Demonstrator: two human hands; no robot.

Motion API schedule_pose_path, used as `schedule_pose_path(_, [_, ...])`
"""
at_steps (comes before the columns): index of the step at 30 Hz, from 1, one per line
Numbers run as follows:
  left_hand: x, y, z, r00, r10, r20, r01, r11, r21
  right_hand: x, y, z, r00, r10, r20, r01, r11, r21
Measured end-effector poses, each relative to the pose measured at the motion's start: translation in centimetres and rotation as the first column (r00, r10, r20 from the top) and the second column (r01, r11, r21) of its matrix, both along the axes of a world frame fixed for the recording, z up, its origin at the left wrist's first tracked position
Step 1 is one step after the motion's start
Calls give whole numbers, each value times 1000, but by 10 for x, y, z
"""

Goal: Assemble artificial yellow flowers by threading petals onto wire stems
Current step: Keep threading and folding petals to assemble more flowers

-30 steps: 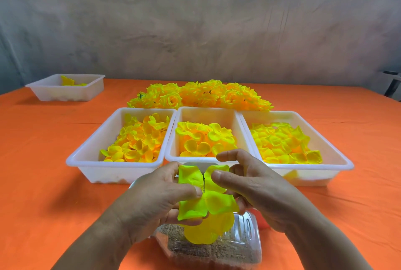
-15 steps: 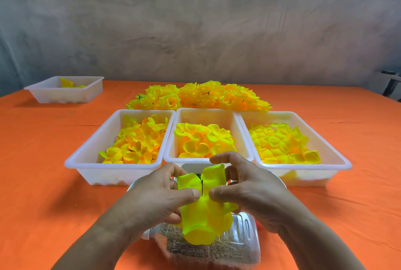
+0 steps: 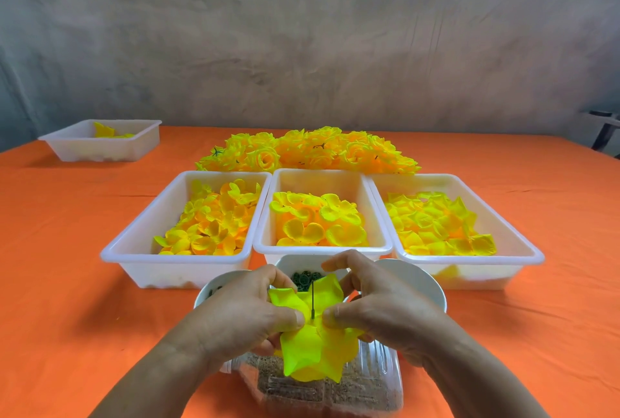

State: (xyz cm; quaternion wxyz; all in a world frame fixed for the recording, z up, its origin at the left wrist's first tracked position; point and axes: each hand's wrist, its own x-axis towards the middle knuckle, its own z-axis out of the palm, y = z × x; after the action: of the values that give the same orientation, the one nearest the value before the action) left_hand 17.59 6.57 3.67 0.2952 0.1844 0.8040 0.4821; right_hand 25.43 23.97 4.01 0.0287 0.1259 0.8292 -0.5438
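I'm watching the left hand (image 3: 241,317) and right hand (image 3: 385,310), fingers pinching the yellow petals (image 3: 312,354) above a clear box (image 3: 369,387), the wire stem (image 3: 312,300) sticking up between. They're hiding most of the white bowls (image 3: 426,278) behind.

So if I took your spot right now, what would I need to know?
Left hand and right hand: both pinch the yellow petal layer, with the thumbs beside the green wire stem.
Done: the stem tip pokes up through the petal layer. A pile of finished flowers lies behind the three petal trays.
Left: probably more petals from the trays, then maybe a green ring from the white bowl in front of them.
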Motion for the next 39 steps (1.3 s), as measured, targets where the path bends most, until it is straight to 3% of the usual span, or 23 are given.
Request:
schedule_pose_path(7, [0, 0, -4, 1000, -10, 4, 11, 999, -38, 0, 2, -3, 1000, 19, 19, -20, 999, 40])
schedule_pose_path(11, [-4, -6, 4, 944, -5, -329, -47, 988, -150, 4, 6, 0, 1000, 10, -18, -7, 985, 172])
schedule_pose_path(14, [-6, -10, 12, 882, 34, -470, -55, 998, -32, 5, 17, 5, 994, -45, -98, 59, 987, 150])
schedule_pose_path(17, [-1, -4, 18, 902, -12, -431, 51, 995, 80, 8, 23, 13, 984, -61, -169, 86, 986, 144])
schedule_pose_path(21, [7, 12, 13, 919, -122, -374, 143, 989, 30, 11, 19, 18, 986, -14, -165, 44, 983, 180])
schedule_pose_path(25, [9, 19, 5, 907, -129, -402, 130, 991, -26, 11, 13, 12, 989, 68, -135, -49, 989, 136])
schedule_pose_path(39, [9, 21, -5, 942, -129, -311, 140, 990, 12, 8, 17, 3, 995, 13, -102, -4, 996, 87])
